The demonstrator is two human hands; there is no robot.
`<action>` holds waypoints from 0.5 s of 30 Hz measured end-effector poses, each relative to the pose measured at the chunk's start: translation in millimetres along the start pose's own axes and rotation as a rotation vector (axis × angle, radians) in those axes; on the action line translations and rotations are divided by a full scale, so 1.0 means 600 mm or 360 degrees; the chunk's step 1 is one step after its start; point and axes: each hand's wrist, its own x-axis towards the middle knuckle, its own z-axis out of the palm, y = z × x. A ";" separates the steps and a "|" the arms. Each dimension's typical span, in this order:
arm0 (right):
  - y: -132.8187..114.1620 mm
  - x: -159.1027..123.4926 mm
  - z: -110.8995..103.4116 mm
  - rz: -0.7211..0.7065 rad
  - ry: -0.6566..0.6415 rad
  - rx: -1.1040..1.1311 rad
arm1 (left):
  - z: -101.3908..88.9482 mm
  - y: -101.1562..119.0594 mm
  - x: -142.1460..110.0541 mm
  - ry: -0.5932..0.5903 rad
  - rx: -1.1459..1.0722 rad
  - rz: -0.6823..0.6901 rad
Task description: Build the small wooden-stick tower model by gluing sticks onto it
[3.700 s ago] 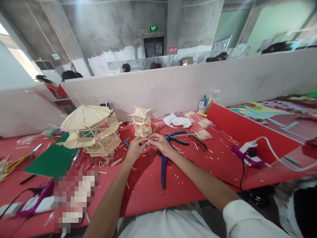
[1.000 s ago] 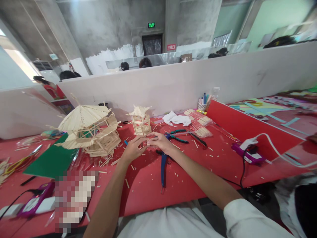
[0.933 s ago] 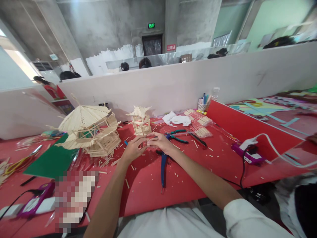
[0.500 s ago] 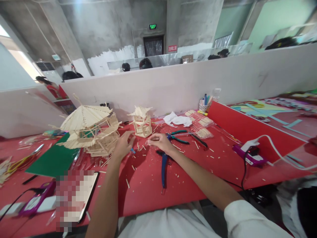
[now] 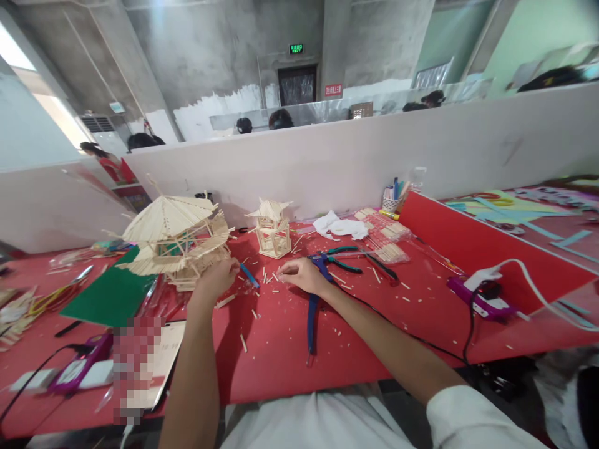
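Observation:
My left hand point(image 5: 216, 282) is beside the lower right edge of the larger stick pavilion point(image 5: 171, 227). Its fingers are curled together, and whatever may be in them is hidden. A blue pen-like stick point(image 5: 249, 275) lies just right of it. My right hand point(image 5: 303, 274) hovers low over small wooden stick pieces point(image 5: 267, 278), thumb and fingertips pinched; anything between them is too small to make out. Right beside that hand lies a blue glue gun point(image 5: 312, 321), partly covered by it. The smaller stick pavilion point(image 5: 274, 237) stands behind, between both hands.
Green-handled pliers point(image 5: 346, 269), a white cloth point(image 5: 339, 226) and bagged sticks point(image 5: 386, 240) lie to the right. A red board point(image 5: 486, 249) and a purple power strip point(image 5: 482, 300) are farther right. At left are a green mat point(image 5: 105, 296) and a tablet-like object point(image 5: 161, 368).
My left hand has moved left, from near the smaller pavilion to the larger one, uncovering more of the blue stick. My right hand stays almost in place, still pinched. The view has shifted slightly.

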 end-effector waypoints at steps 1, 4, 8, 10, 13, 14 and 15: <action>0.000 0.000 0.001 -0.0002 0.0000 -0.0016 | -0.013 0.004 0.003 -0.0007 0.0062 0.0042; -0.001 -0.002 0.002 0.0002 0.0004 -0.0037 | -0.045 0.023 0.017 -0.0132 0.0106 0.0225; -0.005 -0.002 0.000 0.0002 0.0011 -0.0033 | -0.044 0.031 0.030 -0.0327 0.0071 0.0232; -0.006 -0.001 -0.002 -0.0012 0.0036 -0.0043 | -0.028 0.020 0.030 -0.0344 -0.0001 0.0205; -0.005 -0.001 -0.004 -0.0014 0.0054 -0.0069 | -0.008 -0.003 0.026 -0.0357 0.0073 0.0110; -0.004 -0.001 -0.004 -0.0010 0.0057 -0.0079 | -0.006 -0.009 0.024 -0.0346 0.0120 0.0095; -0.003 -0.001 -0.004 -0.0009 0.0061 -0.0089 | -0.006 -0.015 0.022 -0.0327 0.0164 0.0077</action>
